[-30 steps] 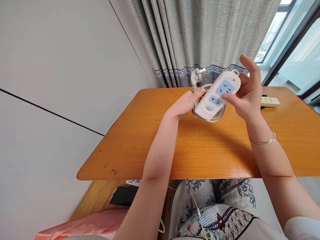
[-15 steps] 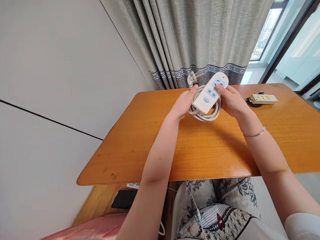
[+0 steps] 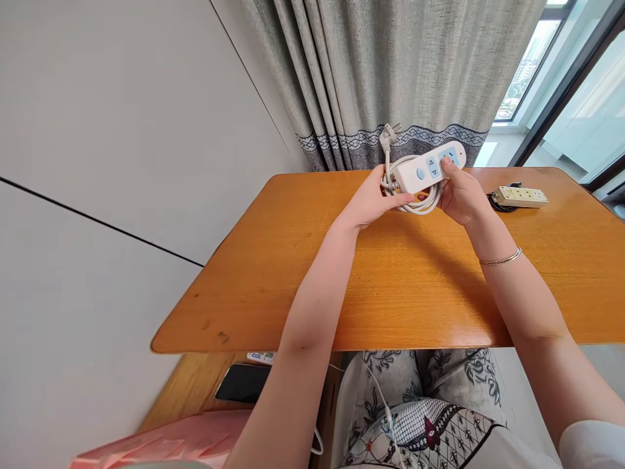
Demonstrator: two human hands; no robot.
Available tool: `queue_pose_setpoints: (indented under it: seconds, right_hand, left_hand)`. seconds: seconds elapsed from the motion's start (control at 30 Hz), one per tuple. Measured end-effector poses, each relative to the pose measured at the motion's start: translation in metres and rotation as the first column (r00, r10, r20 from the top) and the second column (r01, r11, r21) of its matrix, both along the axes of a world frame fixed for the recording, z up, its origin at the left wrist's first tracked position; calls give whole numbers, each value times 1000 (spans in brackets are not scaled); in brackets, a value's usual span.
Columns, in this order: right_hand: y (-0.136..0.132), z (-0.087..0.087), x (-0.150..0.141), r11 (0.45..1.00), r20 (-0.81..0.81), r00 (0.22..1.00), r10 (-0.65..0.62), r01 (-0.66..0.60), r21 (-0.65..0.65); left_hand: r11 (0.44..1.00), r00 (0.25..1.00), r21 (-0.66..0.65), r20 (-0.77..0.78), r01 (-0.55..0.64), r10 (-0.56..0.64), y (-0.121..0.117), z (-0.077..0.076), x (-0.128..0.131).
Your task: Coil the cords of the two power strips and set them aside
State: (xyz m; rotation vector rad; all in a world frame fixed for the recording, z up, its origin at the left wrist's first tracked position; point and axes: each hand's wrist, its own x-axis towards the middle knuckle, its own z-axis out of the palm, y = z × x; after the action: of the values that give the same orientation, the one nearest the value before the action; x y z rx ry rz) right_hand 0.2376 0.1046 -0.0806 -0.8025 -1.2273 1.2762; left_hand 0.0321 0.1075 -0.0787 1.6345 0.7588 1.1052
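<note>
White plastic power strip [image 3: 414, 174], long and round-ended with pale-blue socket panels, is held tilted between both hands' fingers, above a glossy orange-brown wooden table [image 3: 273, 273]. The left hand [image 3: 370, 200] is closed around its looped white cable [image 3: 424, 209]; the right hand [image 3: 461, 194] grips the strip, thumb on the sockets, other fingers mostly hidden. Just beyond the left fingers rises a white pronged plug [image 3: 388, 136]. Right of the right fingers lies a cream rectangular power strip [image 3: 522, 197].
</note>
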Motion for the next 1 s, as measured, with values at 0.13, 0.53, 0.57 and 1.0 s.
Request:
queue_pose_setpoints:
  seconds: [0.13,0.53,0.57,1.0]
  right_hand:
    - [5,-2,4,999,49,998,-37,37,6]
    - [-6,-3,-9,998,81,995,-51,48,34]
    - [-7,-3,-9,998,83,995,-52,49,39]
    - [-10,-2,-8,996,150,989,-16,3,84]
  left_hand:
    - [1000,999,2,-31,23,-23,1,-3,3]
    - [952,963,224,-121,-208,239,25,-10,-6]
    - [966,974,203,-126,-159,186,22,-7,-7]
    - [997,993,54,-107,54,-48,-4,19,-19]
